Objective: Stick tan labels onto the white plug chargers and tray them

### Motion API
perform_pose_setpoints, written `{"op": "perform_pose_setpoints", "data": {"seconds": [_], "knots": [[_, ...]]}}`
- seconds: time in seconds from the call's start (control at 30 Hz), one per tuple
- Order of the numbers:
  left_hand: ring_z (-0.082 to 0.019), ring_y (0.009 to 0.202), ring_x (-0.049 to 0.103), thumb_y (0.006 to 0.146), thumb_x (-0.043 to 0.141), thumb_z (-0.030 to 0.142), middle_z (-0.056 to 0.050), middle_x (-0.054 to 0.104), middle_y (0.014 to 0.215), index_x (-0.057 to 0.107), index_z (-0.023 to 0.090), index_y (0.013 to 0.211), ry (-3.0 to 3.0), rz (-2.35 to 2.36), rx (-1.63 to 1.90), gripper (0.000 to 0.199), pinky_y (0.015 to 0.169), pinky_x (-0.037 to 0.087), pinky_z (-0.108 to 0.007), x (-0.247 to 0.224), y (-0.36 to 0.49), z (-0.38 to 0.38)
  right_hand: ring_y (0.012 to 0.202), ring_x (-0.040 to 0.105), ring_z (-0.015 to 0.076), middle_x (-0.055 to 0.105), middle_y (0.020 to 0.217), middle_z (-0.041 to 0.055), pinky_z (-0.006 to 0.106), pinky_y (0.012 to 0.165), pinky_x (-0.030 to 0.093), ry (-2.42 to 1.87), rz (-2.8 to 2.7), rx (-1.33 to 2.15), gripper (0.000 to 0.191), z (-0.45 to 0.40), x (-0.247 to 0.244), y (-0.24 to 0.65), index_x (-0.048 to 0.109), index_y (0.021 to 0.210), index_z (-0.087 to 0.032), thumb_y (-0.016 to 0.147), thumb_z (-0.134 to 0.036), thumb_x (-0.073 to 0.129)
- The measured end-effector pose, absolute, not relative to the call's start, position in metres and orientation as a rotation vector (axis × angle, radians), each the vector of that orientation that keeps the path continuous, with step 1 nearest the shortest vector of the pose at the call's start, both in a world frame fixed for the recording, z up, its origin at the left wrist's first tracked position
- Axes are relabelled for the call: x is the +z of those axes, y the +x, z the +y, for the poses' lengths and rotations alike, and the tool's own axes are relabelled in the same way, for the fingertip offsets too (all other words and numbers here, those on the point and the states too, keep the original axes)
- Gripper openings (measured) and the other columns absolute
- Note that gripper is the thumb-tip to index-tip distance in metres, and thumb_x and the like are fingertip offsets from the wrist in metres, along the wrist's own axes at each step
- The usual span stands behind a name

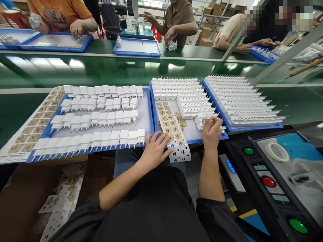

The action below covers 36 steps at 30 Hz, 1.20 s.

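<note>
My left hand lies with fingers spread at the front edge of the middle blue tray, its fingertips by a strip of tan stickers. The strip hangs over that edge, and its lower end shows bare backing with black marks. My right hand pinches a small tan sticker over the front-right white adapters in the same tray. Rows of white adapters fill the back and right of this tray. Loose tan pieces lie beside the strip.
Left is a blue tray with rows of white adapters, beside sticker sheets. Another full tray stands right. A control panel with buttons is at lower right. Several people work across the green belt.
</note>
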<state>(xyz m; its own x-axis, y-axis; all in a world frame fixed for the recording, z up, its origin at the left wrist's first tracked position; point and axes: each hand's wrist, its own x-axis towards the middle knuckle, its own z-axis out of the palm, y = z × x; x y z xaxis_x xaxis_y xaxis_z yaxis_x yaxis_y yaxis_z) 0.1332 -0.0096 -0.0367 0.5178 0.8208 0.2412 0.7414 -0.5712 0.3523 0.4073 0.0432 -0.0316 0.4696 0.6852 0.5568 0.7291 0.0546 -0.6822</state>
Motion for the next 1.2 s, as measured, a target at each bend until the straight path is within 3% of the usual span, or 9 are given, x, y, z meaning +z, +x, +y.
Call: {"op": "perform_pose_setpoints", "data": {"seconds": [0.23,0.37,0.47,0.6,0.77,0.9,0.97,1.03,1.2], "knots": [[-0.032,0.128,0.056,0.102,0.057,0.04,-0.013,0.07,0.131,0.068,0.019,0.128,2.257,1.153,0.946,0.035,0.11,0.043,-0.051,-0.027,0.137,-0.005,0.036,0.046,0.0078,0.062,0.066,-0.0094,0.02,0.036,0.035,-1.16,-0.957,0.442,0.035,0.023,-0.009,0.369,0.042,0.101,-0.028,0.096,-0.06,0.056],[-0.028,0.113,0.066,0.103,0.051,0.046,-0.013,0.074,0.119,0.071,0.017,0.123,1.916,0.915,0.918,0.04,0.1,0.052,-0.045,-0.015,0.142,-0.003,0.039,0.049,0.009,0.061,0.062,-0.0093,0.017,0.033,0.031,-0.96,-0.902,0.588,0.023,0.0,0.01,0.325,0.046,0.103,-0.03,0.1,-0.05,0.057],[-0.025,0.098,0.071,0.102,0.05,0.056,-0.01,0.076,0.103,0.071,0.017,0.12,1.549,0.743,0.933,0.048,0.087,0.058,-0.038,-0.011,0.145,-0.005,0.032,0.038,0.0077,0.058,0.058,-0.01,0.018,0.031,0.029,-0.874,-0.902,0.658,0.012,-0.015,0.017,0.302,0.048,0.103,-0.031,0.104,-0.042,0.051],[-0.026,0.108,0.071,0.092,0.069,0.053,-0.013,0.072,0.124,0.06,0.019,0.129,1.151,0.59,1.18,0.051,0.087,0.06,-0.035,-0.008,0.145,-0.01,0.035,0.044,0.0086,0.058,0.06,-0.0093,0.017,0.033,0.037,-0.788,-0.996,0.843,0.011,-0.023,0.01,0.291,0.05,0.103,-0.031,0.104,-0.041,0.052],[-0.022,0.117,0.069,0.089,0.078,0.032,-0.011,0.071,0.131,0.054,0.024,0.12,1.268,0.627,1.448,0.04,0.094,0.057,-0.033,-0.006,0.127,-0.009,0.036,0.049,0.0042,0.072,0.102,-0.0009,0.019,0.032,0.039,-0.868,-1.064,1.004,0.011,-0.033,0.006,0.306,0.049,0.102,-0.03,0.105,-0.04,0.05],[-0.022,0.115,0.07,0.084,0.082,0.023,-0.01,0.073,0.122,0.057,0.024,0.117,1.64,0.804,1.467,0.041,0.094,0.056,-0.034,-0.007,0.111,-0.005,0.055,0.067,0.0068,0.056,0.144,0.0063,0.025,0.044,0.054,-0.881,-1.193,1.093,0.011,-0.042,0.016,0.311,0.054,0.1,-0.027,0.105,-0.036,0.048],[-0.022,0.109,0.071,0.083,0.083,0.023,-0.01,0.074,0.117,0.059,0.022,0.115,1.788,0.89,1.475,0.04,0.088,0.057,-0.033,-0.008,0.107,-0.004,0.06,0.066,0.0072,0.057,0.139,0.0054,0.025,0.047,0.055,-0.861,-1.231,1.084,0.012,-0.044,0.019,0.302,0.058,0.098,-0.026,0.104,-0.035,0.053],[-0.021,0.103,0.071,0.082,0.084,0.023,-0.009,0.074,0.111,0.06,0.022,0.113,1.881,0.934,1.482,0.039,0.084,0.056,-0.032,-0.008,0.105,-0.004,0.056,0.059,0.0055,0.062,0.116,0.0029,0.022,0.044,0.05,-0.875,-1.217,1.024,0.01,-0.044,0.019,0.288,0.062,0.096,-0.025,0.101,-0.033,0.058],[-0.022,0.103,0.07,0.085,0.08,0.021,-0.008,0.074,0.11,0.062,0.022,0.113,2.016,0.908,1.495,0.034,0.089,0.056,-0.036,-0.006,0.101,-0.004,0.049,0.051,0.0065,0.058,0.075,-0.0043,0.021,0.046,0.045,-0.999,-1.132,1.013,0.009,-0.039,0.013,0.266,0.065,0.097,-0.025,0.099,-0.034,0.063]]}}
